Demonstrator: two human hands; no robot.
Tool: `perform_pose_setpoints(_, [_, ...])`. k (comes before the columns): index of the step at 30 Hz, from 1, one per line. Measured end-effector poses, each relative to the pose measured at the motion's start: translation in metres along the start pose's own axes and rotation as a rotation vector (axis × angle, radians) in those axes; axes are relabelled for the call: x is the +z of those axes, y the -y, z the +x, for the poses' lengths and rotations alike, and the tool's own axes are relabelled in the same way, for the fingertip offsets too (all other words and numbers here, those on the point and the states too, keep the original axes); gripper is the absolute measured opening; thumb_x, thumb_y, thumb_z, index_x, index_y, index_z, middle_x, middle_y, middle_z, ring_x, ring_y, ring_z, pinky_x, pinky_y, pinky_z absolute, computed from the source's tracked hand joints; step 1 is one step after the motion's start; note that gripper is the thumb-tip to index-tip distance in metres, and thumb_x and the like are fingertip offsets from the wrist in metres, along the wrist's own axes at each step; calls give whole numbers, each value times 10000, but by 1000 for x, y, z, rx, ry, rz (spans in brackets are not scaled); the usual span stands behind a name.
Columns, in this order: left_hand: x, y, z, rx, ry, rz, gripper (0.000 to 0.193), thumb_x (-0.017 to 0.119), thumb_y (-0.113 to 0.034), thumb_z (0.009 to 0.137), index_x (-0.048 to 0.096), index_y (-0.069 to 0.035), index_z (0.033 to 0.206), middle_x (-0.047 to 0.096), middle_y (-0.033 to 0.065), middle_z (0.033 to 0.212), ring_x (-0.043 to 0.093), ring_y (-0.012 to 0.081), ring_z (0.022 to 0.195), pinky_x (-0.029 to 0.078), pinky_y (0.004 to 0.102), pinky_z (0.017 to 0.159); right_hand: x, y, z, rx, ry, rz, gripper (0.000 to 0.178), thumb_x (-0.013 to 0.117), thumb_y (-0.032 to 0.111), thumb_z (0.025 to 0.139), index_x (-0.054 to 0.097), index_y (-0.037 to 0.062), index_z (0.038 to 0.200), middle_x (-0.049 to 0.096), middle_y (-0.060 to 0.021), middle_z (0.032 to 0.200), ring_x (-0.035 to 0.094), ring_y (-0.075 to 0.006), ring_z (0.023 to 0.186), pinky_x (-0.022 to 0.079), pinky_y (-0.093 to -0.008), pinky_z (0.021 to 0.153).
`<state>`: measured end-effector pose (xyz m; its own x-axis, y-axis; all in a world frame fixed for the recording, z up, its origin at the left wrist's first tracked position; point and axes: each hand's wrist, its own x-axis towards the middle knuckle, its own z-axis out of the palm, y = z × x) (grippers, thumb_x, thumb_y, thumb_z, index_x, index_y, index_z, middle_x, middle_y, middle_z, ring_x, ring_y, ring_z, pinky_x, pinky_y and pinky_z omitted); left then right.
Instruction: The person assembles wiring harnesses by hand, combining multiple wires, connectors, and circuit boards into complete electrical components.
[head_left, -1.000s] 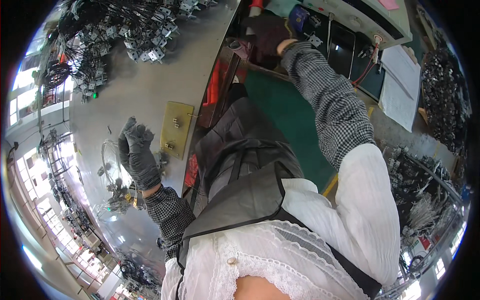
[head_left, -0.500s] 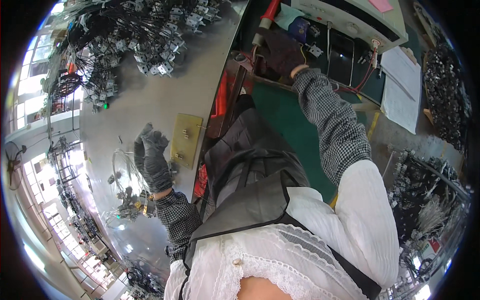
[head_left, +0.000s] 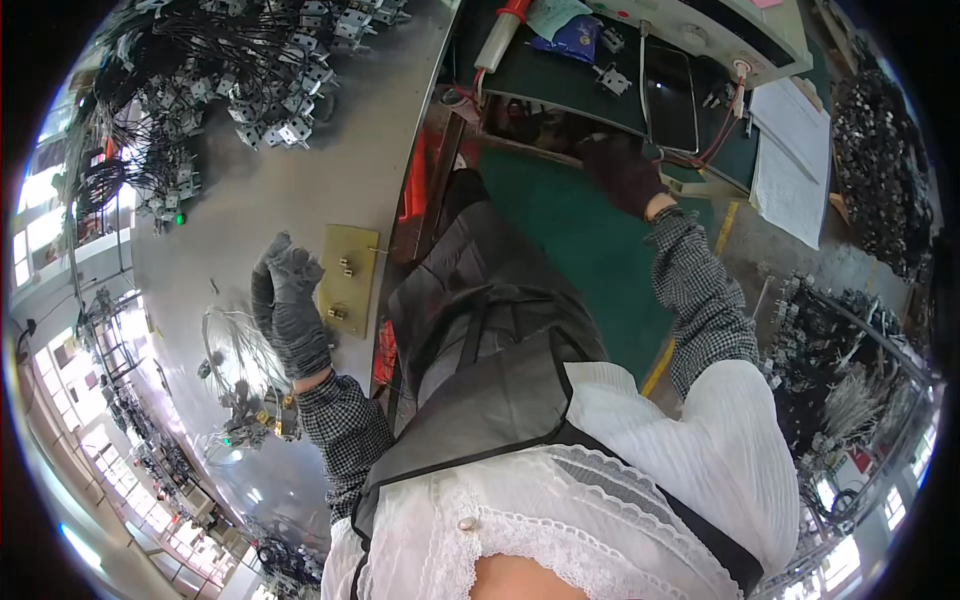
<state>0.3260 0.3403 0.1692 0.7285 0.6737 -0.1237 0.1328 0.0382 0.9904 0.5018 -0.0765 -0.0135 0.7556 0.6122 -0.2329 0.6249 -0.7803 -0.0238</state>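
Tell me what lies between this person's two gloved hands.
In the head view, mainly a yellowish plate, dark clothing and green floor lie between the left hand and right hand.

I see wired parts [head_left: 293, 95] on the table [head_left: 240, 205], upper left; below them, a plate [head_left: 350, 285] right of the left hand [head_left: 288, 300].

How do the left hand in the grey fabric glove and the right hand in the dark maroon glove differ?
The left hand wears a grey fabric glove; the right hand, a dark maroon glove. The left hand is over the silvery metal table; the right hand is near the dark green worktop. Both have black-and-white checked sleeves.
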Motion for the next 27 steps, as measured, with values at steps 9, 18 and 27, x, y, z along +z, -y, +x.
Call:
perform_pose_setpoints(9, [-10, 9, 4, -27, 20, -6, 352, 610, -216, 1067, 625, 19, 1329, 703, 91, 1101, 671, 161, 971, 585, 323, 837, 34, -39, 22, 266, 144, 453, 494, 468, 355, 1049, 550, 78, 1450, 559, -226, 1469, 578, -381, 1296, 480, -506, 1081])
perform_pose_setpoints(18, [-24, 24, 9, -77, 54, 3, 341, 587, -217, 1077, 627, 16, 1324, 696, 94, 1139, 677, 161, 980, 587, 328, 867, 67, -57, 36, 280, 170, 435, 492, 492, 363, 1050, 577, 37, 1410, 602, -238, 1413, 584, -414, 1274, 452, -471, 1101])
perform_pose_setpoints(27, [-9, 32, 11, -98, 56, -10, 374, 601, -257, 1073, 627, 21, 1321, 708, 97, 1113, 686, 167, 972, 587, 334, 872, 47, -51, 9, 139, 18, 345, 334, 556, 162, 983, 644, -5, 1258, 673, -286, 1192, 663, -409, 1102, 537, -477, 951])
